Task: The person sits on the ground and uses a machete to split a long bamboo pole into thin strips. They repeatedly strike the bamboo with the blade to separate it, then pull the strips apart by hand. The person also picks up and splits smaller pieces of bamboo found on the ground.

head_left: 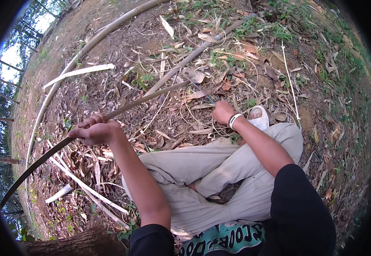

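I sit cross-legged on the ground in light trousers. My left hand is closed around a long, thin, curved bamboo strip that runs from the lower left up toward the middle. My right hand grips the handle of a knife, whose dark blade points up and to the left, near the far end of the strip. A white band sits on my right wrist.
Dry leaves and sparse grass cover the dirt. Two long bamboo poles lie beyond the strip. Pale split strips lie at left. A white sandal shows by my knee. A log lies at the bottom left.
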Tool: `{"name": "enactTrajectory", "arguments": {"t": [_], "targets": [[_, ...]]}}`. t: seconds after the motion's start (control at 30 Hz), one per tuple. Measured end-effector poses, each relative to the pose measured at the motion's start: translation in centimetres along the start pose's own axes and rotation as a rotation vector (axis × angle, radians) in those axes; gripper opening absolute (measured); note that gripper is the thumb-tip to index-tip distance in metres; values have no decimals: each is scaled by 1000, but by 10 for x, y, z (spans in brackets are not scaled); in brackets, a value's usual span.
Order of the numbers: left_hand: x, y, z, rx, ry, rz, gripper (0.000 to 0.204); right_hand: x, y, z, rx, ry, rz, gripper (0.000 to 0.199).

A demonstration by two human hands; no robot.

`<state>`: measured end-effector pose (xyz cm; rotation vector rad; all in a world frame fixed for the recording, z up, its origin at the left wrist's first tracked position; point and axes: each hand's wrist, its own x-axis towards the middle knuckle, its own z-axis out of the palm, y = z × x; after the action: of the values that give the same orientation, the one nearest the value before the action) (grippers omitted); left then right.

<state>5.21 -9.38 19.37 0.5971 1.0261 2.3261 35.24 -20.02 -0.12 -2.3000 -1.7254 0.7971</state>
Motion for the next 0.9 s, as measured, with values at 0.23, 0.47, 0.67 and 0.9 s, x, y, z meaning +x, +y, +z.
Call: {"name": "enactTrajectory", "arguments": {"t": [0.23, 0.47, 0.67, 0.9], "targets": [[24, 44, -1, 55, 27, 130, 53, -28, -55, -26, 221, 131, -114, 30], [17, 46, 22, 49, -114, 182, 50, -21, -36, 16, 136, -68, -29, 32], [46, 33, 63, 19, -438, 180, 45, -33, -68, -13, 260, 95, -151, 31], [65, 16, 72, 2, -442, 178, 45, -13, -52, 14, 160, 25, -133, 28]]}}
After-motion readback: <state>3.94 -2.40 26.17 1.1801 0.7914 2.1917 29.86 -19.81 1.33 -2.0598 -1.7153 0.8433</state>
